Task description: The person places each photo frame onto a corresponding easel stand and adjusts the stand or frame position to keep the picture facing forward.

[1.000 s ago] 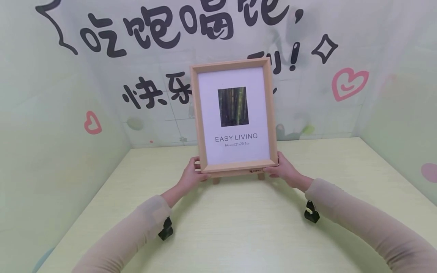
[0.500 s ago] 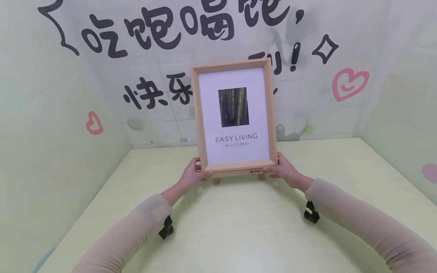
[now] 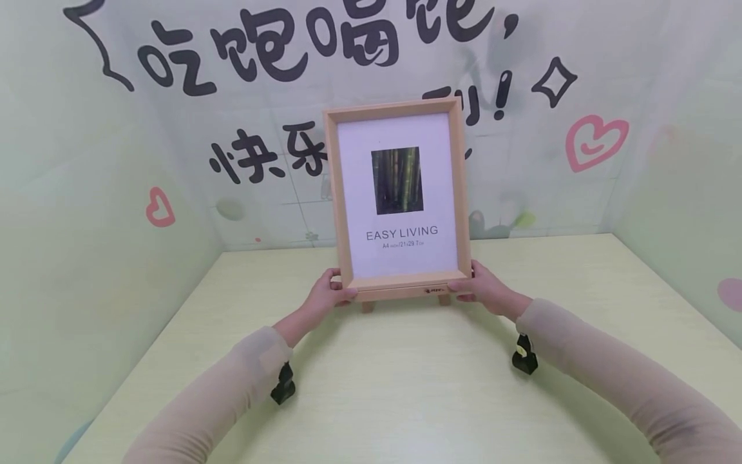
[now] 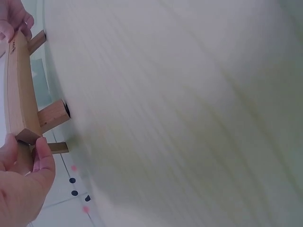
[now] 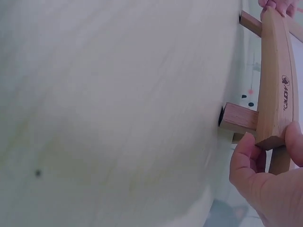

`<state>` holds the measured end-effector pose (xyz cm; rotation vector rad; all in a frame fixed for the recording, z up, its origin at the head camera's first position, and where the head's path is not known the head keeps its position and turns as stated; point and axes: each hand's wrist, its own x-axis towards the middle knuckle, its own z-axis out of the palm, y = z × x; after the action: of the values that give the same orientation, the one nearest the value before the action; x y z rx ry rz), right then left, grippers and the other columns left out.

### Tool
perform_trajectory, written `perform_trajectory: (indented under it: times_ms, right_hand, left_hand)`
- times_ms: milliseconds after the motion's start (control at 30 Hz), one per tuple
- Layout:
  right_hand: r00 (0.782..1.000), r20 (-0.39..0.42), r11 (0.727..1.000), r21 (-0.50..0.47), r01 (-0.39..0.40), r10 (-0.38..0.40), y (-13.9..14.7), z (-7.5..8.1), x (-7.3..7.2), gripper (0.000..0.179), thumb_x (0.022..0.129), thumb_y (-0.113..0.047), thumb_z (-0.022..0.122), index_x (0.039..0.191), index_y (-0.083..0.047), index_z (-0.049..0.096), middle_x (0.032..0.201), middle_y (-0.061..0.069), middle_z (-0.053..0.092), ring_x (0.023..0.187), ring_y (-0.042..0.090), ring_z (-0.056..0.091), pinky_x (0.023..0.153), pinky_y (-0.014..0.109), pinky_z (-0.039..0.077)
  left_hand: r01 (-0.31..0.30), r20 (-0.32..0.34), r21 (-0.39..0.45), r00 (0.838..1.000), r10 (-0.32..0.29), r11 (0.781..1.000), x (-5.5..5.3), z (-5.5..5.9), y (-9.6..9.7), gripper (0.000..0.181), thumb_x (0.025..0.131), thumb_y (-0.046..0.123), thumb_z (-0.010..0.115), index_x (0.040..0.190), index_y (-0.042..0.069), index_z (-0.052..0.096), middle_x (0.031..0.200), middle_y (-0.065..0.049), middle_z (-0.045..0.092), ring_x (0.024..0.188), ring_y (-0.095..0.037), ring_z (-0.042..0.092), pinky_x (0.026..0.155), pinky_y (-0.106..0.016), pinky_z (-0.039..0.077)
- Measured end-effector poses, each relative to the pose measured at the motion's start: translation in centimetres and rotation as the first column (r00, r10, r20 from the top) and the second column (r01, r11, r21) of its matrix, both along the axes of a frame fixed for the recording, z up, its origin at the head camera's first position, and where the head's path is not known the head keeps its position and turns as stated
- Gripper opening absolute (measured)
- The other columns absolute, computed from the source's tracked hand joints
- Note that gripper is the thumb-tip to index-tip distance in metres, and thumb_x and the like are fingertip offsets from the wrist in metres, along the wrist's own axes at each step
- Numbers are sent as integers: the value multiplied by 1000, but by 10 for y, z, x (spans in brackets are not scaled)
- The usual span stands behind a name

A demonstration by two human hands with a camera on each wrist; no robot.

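Observation:
A light wood picture frame [image 3: 344, 206] with a white "EASY LIVING" sheet and a bamboo photo stands nearly upright on a small wooden easel [image 3: 400, 293]. My left hand [image 3: 326, 295] holds the left end of the easel's ledge, just under the frame's lower left corner. At the other end, my right hand [image 3: 485, 290] grips the ledge close to its printed logo. Both wrist views show thumb and fingers pinching the ends of the ledge [image 5: 274, 75]. Short easel legs [image 4: 54, 115] reach down to the table. The frame hides most of the easel's back.
The pale wood-grain table [image 3: 394, 386] has walls on its left, right and far sides. Behind the frame hangs a white backdrop [image 3: 249, 212] with black lettering and pink hearts. Black devices [image 3: 525, 356] hang below both sleeve cuffs.
The frame, easel and both hands keep their places. Only the right cuff and its black device have shifted slightly upward and left.

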<state>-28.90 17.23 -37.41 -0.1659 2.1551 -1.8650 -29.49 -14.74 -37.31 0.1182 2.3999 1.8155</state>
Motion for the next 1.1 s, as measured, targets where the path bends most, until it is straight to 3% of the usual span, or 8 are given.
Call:
perform_trajectory:
  times_ms: [300,567,867,1100]
  right_hand:
    - [999,29,999,29,-40,39,5,0,-1,64,89,-5,55,140,6,18,136,29,36,119,35,43,102,44,40]
    - [998,29,998,28,-56,55,7,-3,-1,62,89,-1,55,139,9,20,135,30,37,110,24,50,100,40,43]
    - [997,33,997,41,-71,70,6,-1,-7,64,85,3,58,137,10,23,134,31,38,114,29,48,98,36,45]
    - [999,-10,996,79,-46,47,5,1,-4,63,83,3,59,136,12,25,132,32,39,119,37,45,102,42,40]
  left_hand:
    - [14,64,8,998,-14,1000,1,5,-1,50,88,2,57,131,-2,32,115,-28,54,90,-20,60,88,-37,52]
    - [87,102,-18,991,-85,996,3,1,-1,54,86,4,61,130,-4,31,123,-28,51,108,-30,56,92,-36,50]
    - [64,102,-42,993,-60,997,1,-3,1,54,85,11,64,130,-7,39,121,-23,54,109,-29,55,96,-37,46]
    - [45,169,-69,985,-33,997,3,6,5,46,86,10,62,126,-7,46,120,-22,56,103,-23,58,96,-36,46]
